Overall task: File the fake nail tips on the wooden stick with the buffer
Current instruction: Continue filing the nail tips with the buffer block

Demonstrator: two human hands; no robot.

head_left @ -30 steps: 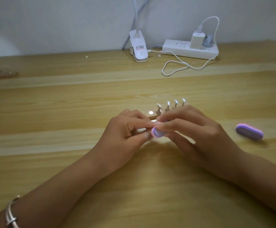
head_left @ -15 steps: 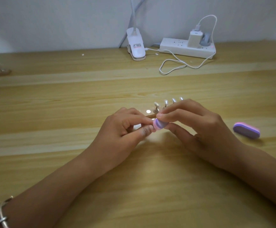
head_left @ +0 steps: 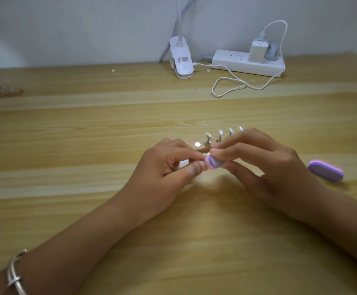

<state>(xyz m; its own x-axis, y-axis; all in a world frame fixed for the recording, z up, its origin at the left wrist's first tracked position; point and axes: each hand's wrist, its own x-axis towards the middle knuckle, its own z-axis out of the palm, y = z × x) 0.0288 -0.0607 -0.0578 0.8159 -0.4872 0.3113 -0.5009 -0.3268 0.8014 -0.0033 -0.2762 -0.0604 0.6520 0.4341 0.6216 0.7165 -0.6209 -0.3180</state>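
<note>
Clearly the work sits between the fingertips: the right hand (head_left: 264, 165) pinches a small buffer (head_left: 212, 163) between thumb and curled forefinger, its rounded pink-and-lilac end turned toward the left hand (head_left: 164, 167). That hand's thumb and forefinger are pressed together on what I take to be one nail tip, though it is almost wholly hidden, so I cannot be sure. The buffer looks like a foam block with gritty faces: light, slightly yielding, easiest gripped by its long sides so that one face is free to rub. A tip of this kind should be thin, glossy plastic — slippery, apt to flick away, best held low at its base. Just behind the hands lies the wooden stick (head_left: 201, 148), flat and pale, with a shiny round disc bare near its left end and the other nail tips (head_left: 208, 135) standing in a row on small metal stems. A second buffer (head_left: 325, 173) lies well apart to the right on the grained wooden table (head_left: 88, 135); a power strip (head_left: 237, 64) and a lamp clip (head_left: 181, 60) sit by the wall.
</note>
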